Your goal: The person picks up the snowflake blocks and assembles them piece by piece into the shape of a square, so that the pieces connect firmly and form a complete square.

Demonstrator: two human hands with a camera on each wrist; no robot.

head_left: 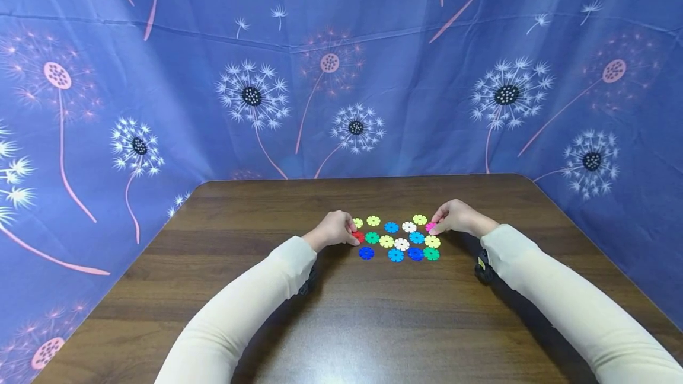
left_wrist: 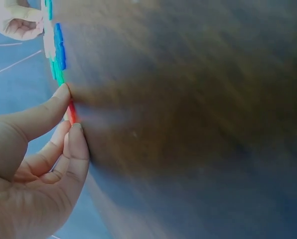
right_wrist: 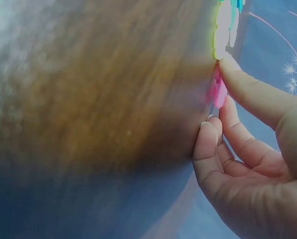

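Note:
My left hand (head_left: 335, 229) pinches a red notched plastic disc (head_left: 360, 236) between thumb and fingers at the left end of a group of flat discs. In the left wrist view the red disc shows as a thin edge between thumb tip and fingertips. At the group's right end, my right hand (head_left: 460, 218) holds a pink disc (head_left: 430, 227) by its edge, thumb on the near side. A green disc (head_left: 372, 237) lies just right of the red one. Close to the pink disc are a yellow disc (head_left: 420, 219) and a light blue disc (head_left: 416, 237).
Several more flower-shaped discs lie in loose rows between the hands, among them a white disc (head_left: 402, 245) and a dark blue disc (head_left: 366, 253). They rest on a brown wooden table (head_left: 341, 319). A blue dandelion-print cloth (head_left: 416, 88) hangs behind the table's far edge.

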